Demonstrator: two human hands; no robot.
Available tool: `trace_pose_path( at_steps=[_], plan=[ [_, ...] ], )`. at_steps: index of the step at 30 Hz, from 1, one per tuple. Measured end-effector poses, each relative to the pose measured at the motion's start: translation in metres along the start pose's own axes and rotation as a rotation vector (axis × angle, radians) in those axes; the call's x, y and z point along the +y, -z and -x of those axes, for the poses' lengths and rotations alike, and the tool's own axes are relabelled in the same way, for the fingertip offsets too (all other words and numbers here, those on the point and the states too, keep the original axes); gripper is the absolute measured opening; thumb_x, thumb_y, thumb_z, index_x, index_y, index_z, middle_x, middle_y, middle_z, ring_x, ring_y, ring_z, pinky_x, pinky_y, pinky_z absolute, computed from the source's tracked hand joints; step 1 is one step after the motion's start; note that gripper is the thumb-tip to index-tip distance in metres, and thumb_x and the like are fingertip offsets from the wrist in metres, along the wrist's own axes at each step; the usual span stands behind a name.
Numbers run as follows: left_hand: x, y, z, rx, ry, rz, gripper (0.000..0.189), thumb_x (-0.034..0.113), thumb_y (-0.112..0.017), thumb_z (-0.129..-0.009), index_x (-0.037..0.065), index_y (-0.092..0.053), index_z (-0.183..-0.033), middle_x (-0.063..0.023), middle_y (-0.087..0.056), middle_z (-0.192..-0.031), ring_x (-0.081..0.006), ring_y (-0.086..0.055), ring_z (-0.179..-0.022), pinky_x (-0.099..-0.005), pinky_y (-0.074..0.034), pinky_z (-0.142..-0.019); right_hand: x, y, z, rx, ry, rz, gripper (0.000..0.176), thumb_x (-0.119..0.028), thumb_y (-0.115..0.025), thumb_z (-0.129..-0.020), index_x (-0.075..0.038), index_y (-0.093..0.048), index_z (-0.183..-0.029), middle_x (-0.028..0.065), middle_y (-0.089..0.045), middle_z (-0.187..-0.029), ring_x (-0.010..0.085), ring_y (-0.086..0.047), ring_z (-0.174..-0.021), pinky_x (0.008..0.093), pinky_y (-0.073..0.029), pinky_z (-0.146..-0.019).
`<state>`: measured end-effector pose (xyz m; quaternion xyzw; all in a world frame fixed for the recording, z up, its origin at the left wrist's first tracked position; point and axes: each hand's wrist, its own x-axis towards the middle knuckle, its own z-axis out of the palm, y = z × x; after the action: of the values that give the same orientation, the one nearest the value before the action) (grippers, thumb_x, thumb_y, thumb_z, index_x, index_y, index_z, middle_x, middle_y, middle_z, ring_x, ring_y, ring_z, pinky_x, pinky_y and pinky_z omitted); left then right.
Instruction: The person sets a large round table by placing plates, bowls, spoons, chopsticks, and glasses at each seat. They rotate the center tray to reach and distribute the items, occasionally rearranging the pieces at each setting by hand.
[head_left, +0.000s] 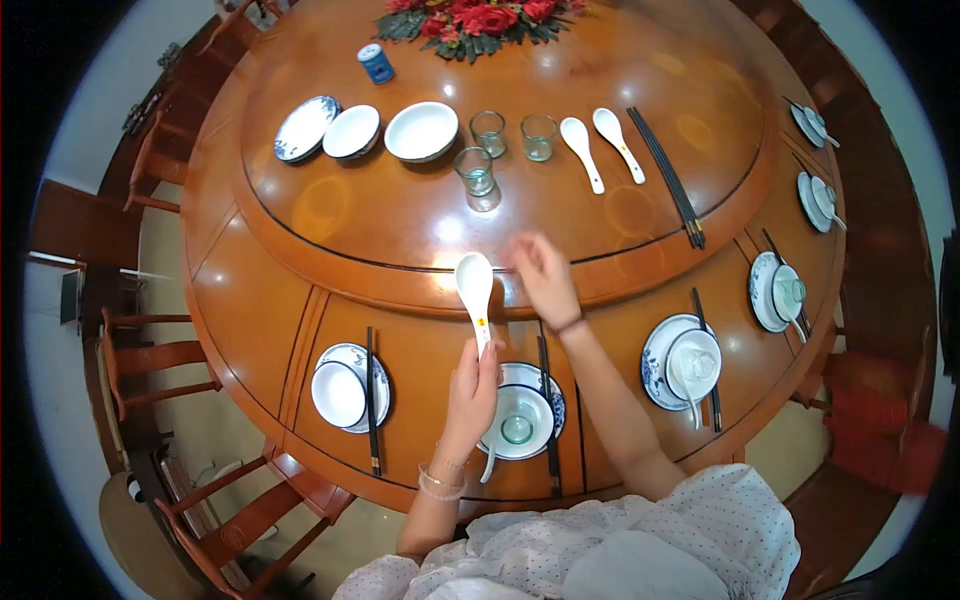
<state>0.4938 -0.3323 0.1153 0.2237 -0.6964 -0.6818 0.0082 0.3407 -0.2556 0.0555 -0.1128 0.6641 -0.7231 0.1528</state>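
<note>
My left hand (470, 400) is closed around the handle of a white soup spoon (473, 285), held upright with its bowl end up over the table edge of the turntable. To its right, my right hand (542, 280) is raised with nothing visible in it. Its fingers are blurred but look loosely apart. Below both hands is a place setting: a white bowl (533, 412) on a blue-patterned plate (519, 375), a small glass (517, 429) in the bowl, a spoon (488, 462) at its left side partly hidden by my left hand, and black chopsticks (550, 430) on the right.
The wooden turntable (350, 225) bears stacked plates (307, 128), small bowls (351, 131), larger bowls (421, 131), three glasses (474, 172), two soup spoons (582, 155), chopsticks (668, 178), a blue can (376, 64) and red flowers (485, 20). Other settings (340, 393) line the rim; chairs (160, 365) surround it.
</note>
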Motion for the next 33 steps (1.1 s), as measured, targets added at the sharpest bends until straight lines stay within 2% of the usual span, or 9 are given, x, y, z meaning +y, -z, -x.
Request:
trace_pose_path(
  at_steps=[2,5,9,13,14,21,29,30,33],
  plan=[
    [-0.009,-0.015,-0.014,-0.046,-0.080,-0.120,0.021,0.018,-0.036,-0.094,0.001,-0.048,-0.099,0.0022,-0.039,-0.058,-0.0043,-0.037,-0.050,-0.0223,-0.032,-0.044,-0.016,0.005,0.043,-0.090,-0.209,-0.177,0.034,-0.008,-0.053,-0.086,0.001,-0.044,-0.117,0.0042,-0.059,-0.082,0.0064,-0.054,-0.072,0.0201,-0.044,-0.063],
    [-0.007,-0.043,-0.036,-0.129,-0.165,-0.444,0.025,0.022,-0.044,-0.089,0.002,-0.045,-0.104,-0.0210,-0.060,-0.076,-0.0378,-0.058,-0.067,-0.0449,-0.042,-0.055,-0.024,0.021,0.054,-0.029,-0.111,-0.186,0.050,0.001,-0.054,-0.082,0.001,-0.034,-0.128,0.0058,-0.059,-0.086,0.0060,-0.053,-0.073,0.0188,-0.044,-0.063],
    [0.024,-0.049,-0.070,-0.282,-0.328,-0.776,0.033,0.031,-0.051,-0.086,0.005,-0.051,-0.106,-0.0161,-0.061,-0.076,-0.0315,-0.060,-0.073,-0.0375,-0.046,-0.063,-0.020,0.066,0.020,0.138,0.061,0.205,0.043,-0.004,-0.046,-0.088,0.001,-0.036,-0.129,-0.0003,-0.054,-0.085,0.0026,-0.049,-0.074,0.0164,-0.041,-0.062],
    [0.016,-0.016,-0.144,0.399,-0.432,-0.721,0.055,0.030,-0.067,-0.074,-0.004,-0.043,-0.110,-0.0173,-0.048,-0.101,-0.0276,-0.051,-0.089,-0.0334,-0.042,-0.076,-0.003,0.108,-0.031,0.308,0.244,0.771,0.046,-0.016,-0.050,-0.087,0.001,-0.037,-0.128,0.0156,-0.054,-0.091,0.0244,-0.055,-0.077,0.0315,-0.044,-0.068],
    [0.006,-0.006,-0.168,0.506,-0.513,-0.733,0.062,0.032,-0.068,-0.074,-0.005,-0.039,-0.115,-0.0185,-0.046,-0.106,-0.0292,-0.050,-0.092,-0.0355,-0.042,-0.079,-0.024,0.104,-0.038,0.274,0.078,0.819,0.047,-0.018,-0.050,-0.085,0.007,-0.037,-0.122,0.0255,-0.049,-0.101,0.0382,-0.052,-0.093,0.0404,-0.043,-0.079],
    [0.003,0.000,-0.238,0.437,-0.507,-0.567,0.070,0.030,-0.071,-0.069,-0.006,-0.039,-0.120,-0.0216,-0.053,-0.107,-0.0332,-0.051,-0.099,-0.0381,-0.041,-0.085,-0.011,0.097,-0.119,0.393,0.090,1.082,0.042,-0.010,-0.053,-0.081,0.010,-0.042,-0.117,0.0231,-0.047,-0.099,0.0361,-0.049,-0.094,0.0404,-0.043,-0.079],
    [0.003,-0.014,-0.268,0.401,-0.461,-0.393,0.055,0.024,-0.073,-0.070,-0.005,-0.046,-0.107,-0.0154,-0.058,-0.105,-0.0185,-0.057,-0.096,-0.0303,-0.044,-0.083,0.006,0.085,-0.141,0.489,0.125,1.175,0.043,-0.010,-0.056,-0.079,0.010,-0.046,-0.115,0.0186,-0.047,-0.099,0.0315,-0.046,-0.096,0.0379,-0.043,-0.080],
    [0.003,-0.014,-0.271,0.421,-0.509,-0.377,0.060,0.033,-0.073,-0.067,-0.002,-0.047,-0.108,-0.0169,-0.060,-0.102,-0.0279,-0.059,-0.092,-0.0348,-0.046,-0.077,0.007,0.085,-0.140,0.488,0.134,1.170,0.043,-0.012,-0.057,-0.079,0.010,-0.046,-0.115,0.0176,-0.048,-0.099,0.0306,-0.046,-0.096,0.0381,-0.043,-0.080],
    [0.005,-0.016,-0.277,0.406,-0.495,-0.373,0.060,0.033,-0.073,-0.067,-0.003,-0.047,-0.107,-0.0169,-0.060,-0.101,-0.0279,-0.059,-0.091,-0.0347,-0.046,-0.076,0.009,0.084,-0.140,0.495,0.129,1.176,0.044,-0.012,-0.058,-0.079,0.010,-0.047,-0.115,0.0164,-0.048,-0.099,0.0299,-0.046,-0.096,0.0378,-0.042,-0.080]
  ],
)
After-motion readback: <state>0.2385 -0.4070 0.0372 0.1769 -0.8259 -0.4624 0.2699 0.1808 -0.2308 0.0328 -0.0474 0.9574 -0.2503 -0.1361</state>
